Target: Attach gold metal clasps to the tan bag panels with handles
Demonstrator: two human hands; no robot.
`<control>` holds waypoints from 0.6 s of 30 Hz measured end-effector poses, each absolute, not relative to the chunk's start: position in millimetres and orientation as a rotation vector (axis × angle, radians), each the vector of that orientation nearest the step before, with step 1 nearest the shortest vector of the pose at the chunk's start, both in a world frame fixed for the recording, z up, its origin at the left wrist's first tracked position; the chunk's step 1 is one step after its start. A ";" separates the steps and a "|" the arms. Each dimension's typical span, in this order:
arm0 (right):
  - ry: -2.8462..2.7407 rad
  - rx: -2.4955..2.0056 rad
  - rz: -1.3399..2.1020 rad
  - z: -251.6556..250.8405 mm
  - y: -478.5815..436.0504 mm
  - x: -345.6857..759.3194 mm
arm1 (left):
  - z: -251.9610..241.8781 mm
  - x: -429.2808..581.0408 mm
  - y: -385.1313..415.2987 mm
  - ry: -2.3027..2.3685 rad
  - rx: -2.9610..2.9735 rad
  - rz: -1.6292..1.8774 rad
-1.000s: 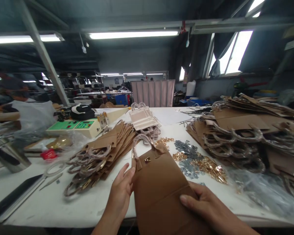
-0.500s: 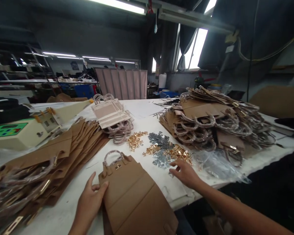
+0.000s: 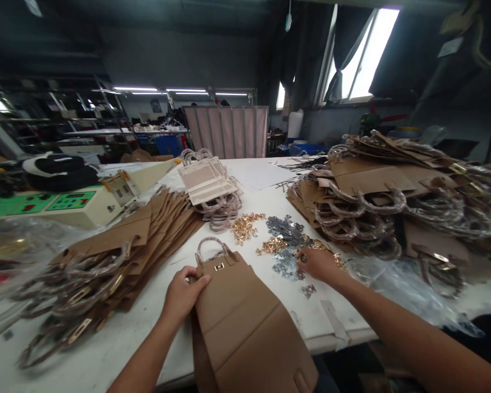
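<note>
A brown handbag panel (image 3: 239, 311) lies at the table's front, with a plastic-wrapped handle (image 3: 211, 243) and a small gold turn-lock (image 3: 219, 267) at its top. My left hand (image 3: 183, 292) grips the upper left edge, thumb on top and fingers behind. My right hand (image 3: 317, 264) reaches into the small metal parts, its fingertips pinched together; what is between them is too small to make out. Around it are gold fittings (image 3: 272, 245), dark grey metal plates (image 3: 285, 229) and silvery plates (image 3: 285, 263). A few plates (image 3: 308, 291) lie closer to me.
To the left rest stacked brown bag panels (image 3: 147, 234) and a beige machine with a green panel (image 3: 71, 201). Pale bag pieces (image 3: 208, 183) sit farther back. At right are a high heap of bag panels (image 3: 376, 177) and a clear plastic bag (image 3: 409, 286).
My right hand has moved forward into the metal parts and its fingers have closed. My left hand has taken a closer grip on the panel edge. The view has turned left.
</note>
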State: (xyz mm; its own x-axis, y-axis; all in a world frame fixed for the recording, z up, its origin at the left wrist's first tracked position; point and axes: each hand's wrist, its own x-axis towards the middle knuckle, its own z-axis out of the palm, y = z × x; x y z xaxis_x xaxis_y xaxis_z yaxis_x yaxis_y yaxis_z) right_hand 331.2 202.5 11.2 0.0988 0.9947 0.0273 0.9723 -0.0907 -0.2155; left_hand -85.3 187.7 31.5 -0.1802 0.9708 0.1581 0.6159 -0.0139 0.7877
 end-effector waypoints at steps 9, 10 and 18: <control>-1.851 -1.833 0.182 33.9 175.5 312.2 | 54.4 -65.7 166.4 1.784 1.610 1.394; -1.729 -1.714 0.299 40.3 166.0 299.7 | 55.7 -62.1 163.9 1.779 1.575 1.437; -1.396 -1.110 1.207 50.0 105.3 139.6 | 66.4 -40.4 141.9 1.717 1.269 1.608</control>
